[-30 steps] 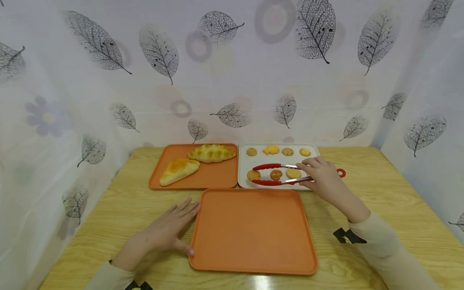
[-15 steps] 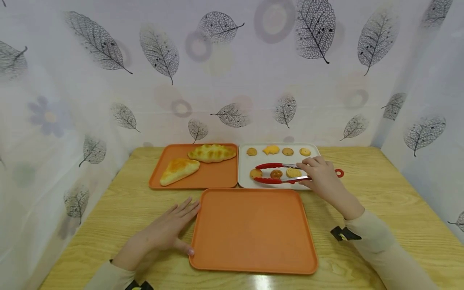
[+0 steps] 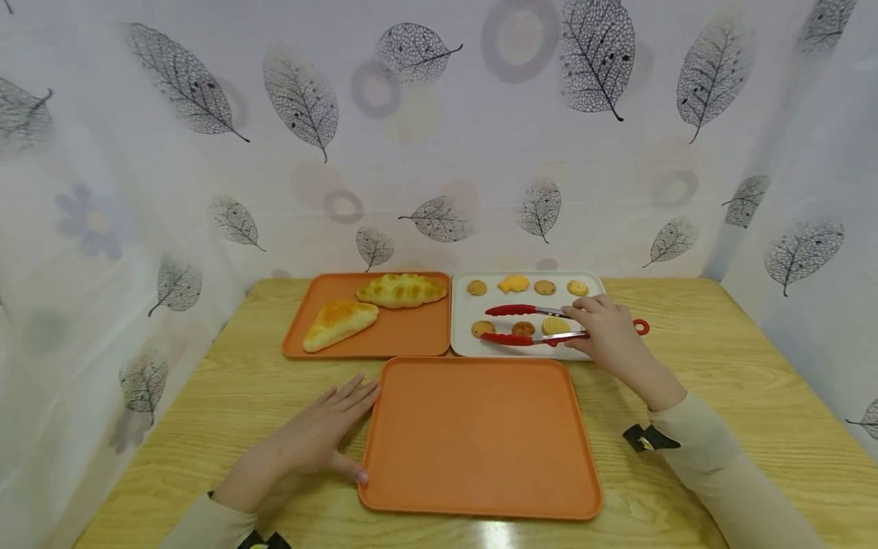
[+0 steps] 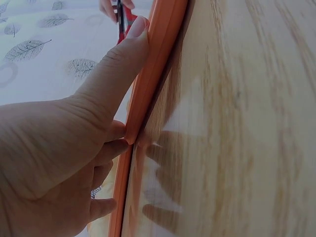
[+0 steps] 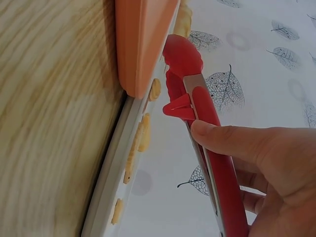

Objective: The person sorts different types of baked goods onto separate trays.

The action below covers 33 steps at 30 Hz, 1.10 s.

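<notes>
My right hand (image 3: 610,332) grips red-and-silver tongs (image 3: 511,339) over the white tray (image 3: 463,305) at the back. The tongs' red tips are spread, with a round cookie (image 3: 483,329) at their left end, close to the lower tip. A pretzel-like cookie (image 3: 523,329) and a ridged round cookie (image 3: 555,326) show between the tong arms. In the right wrist view, thumb and fingers hold the tongs (image 5: 210,123) from both sides. My left hand (image 3: 318,431) lies with fingers extended at the left edge of the front orange tray (image 3: 480,435), its thumb touching the rim.
A second orange tray (image 3: 411,335) at the back left holds a triangular bread (image 3: 339,324) and a braided-looking bread (image 3: 401,290). Along the white tray's back row lie several small cookies, one fish-shaped (image 3: 513,284). A leaf-print curtain (image 3: 439,152) encloses the wooden table (image 3: 226,381).
The tongs have shifted slightly right, and the round cookie slid a little with them before ending near the lower tip. The left hand has stayed still.
</notes>
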Available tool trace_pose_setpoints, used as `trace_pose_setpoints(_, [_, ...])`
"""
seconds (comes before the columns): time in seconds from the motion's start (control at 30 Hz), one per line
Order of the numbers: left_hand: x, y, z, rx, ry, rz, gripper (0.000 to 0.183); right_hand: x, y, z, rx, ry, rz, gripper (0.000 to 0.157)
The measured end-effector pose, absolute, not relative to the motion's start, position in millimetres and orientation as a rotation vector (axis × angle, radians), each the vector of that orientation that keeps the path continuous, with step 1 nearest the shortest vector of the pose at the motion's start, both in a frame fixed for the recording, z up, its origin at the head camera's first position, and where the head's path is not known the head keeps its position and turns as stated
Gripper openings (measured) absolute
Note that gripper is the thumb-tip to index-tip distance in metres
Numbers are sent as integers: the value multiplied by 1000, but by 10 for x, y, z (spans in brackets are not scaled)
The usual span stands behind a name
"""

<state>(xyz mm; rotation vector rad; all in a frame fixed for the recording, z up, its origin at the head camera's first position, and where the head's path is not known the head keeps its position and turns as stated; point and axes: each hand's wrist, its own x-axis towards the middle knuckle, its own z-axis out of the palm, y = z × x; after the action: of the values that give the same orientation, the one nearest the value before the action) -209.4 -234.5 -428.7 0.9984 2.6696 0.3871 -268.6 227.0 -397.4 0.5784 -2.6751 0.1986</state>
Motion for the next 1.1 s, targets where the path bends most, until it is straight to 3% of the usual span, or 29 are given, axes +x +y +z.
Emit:
trace_pose_setpoints(0.7, [-2047,-2338,-4302,994,2675,397,122,-2400,2829,-3953,528,-2473,260,54])
trace_pose_setpoints(1.1, [-2046,-2345,-4324,1009,2688,388,122,-2093,3334,-3997,365,-2530,250,57])
